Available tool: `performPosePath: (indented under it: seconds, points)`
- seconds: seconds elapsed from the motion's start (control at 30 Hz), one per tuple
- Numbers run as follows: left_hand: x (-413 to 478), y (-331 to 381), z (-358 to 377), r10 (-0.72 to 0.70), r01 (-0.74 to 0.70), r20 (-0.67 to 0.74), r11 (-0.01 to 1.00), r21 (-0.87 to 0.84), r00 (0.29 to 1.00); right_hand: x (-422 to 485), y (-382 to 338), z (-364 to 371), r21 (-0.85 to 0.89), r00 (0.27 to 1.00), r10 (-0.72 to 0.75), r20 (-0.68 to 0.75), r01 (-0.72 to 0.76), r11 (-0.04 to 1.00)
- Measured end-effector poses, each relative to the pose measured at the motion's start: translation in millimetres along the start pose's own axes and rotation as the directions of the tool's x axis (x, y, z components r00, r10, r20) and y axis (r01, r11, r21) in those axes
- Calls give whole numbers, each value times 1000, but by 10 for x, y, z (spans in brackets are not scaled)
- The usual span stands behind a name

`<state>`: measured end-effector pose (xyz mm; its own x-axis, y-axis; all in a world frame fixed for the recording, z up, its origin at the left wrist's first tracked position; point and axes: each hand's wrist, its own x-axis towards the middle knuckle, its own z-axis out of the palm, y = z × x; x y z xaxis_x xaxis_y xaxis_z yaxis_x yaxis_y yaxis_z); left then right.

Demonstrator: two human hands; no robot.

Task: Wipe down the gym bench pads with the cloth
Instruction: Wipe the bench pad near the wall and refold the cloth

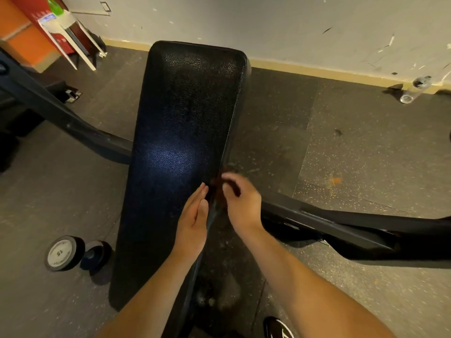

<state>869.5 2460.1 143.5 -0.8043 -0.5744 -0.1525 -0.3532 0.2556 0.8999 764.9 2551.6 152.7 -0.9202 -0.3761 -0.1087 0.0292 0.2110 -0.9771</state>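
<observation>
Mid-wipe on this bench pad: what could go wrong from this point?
1. The cloth looks bunched small between the left hand and the right hand, right at the right edge of the bench pad. It could slip off onto the floor.
2. The dumbbell lies on the floor by the pad's near left side, so stepping round that way risks a trip.

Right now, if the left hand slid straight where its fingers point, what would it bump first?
Probably the blurry brown cloth gripped by the right hand, just beyond the left hand's fingertips at the bench pad's right edge. Depth is unclear, so it might slide past along the pad.
</observation>
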Motion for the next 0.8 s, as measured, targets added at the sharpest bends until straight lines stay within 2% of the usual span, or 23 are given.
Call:
performPosePath:
  seconds: [0.13, 0.23, 0.3, 0.4, 0.47, 0.53, 0.6, 0.73, 0.8]
  points:
    - [-20, -18, 48, 17, -17, -16, 1000, 27, 1000, 266, -191, 148, 92, 995, -26, -92, 34, 995]
    - [-44, -13, 92, -8, 4, -34, 995, -102, 999, -57, 37, 315, 47, 996, -38, -75, 41, 998]
    - [-68, -5, 68, -27, 22, -36, 992, -127, 999, -295, 229, 343, 39, 1000, -13, -28, 14, 999]
    - [-127, -50, 11, -35, 34, -42, 999, -37, 998, -313, 276, 216, 24, 992, 84, 96, -87, 996]
    - [-172, -78, 6, -43, 44, -32, 998, 54, 999, -160, 176, 57, -11, 988, 85, 129, -84, 996]
    - [-182, -84, 30, -32, 37, -46, 993, 115, 998, 53, 0, -54, 29, 999, 7, 51, -8, 1000]
    - [-182, -73, 47, -14, 23, -61, 990, 140, 998, 228, -162, -24, 112, 1000, -10, -19, 12, 994]
    - [-234, -155, 19, -54, 54, -78, 999, -4, 996, -17, -20, 226, 84, 1000, -3, -16, 4, 996]
    - [-295, -190, 19, -79, 75, -83, 996, -47, 993, -304, 227, 256, 46, 997, 48, 59, -51, 998]
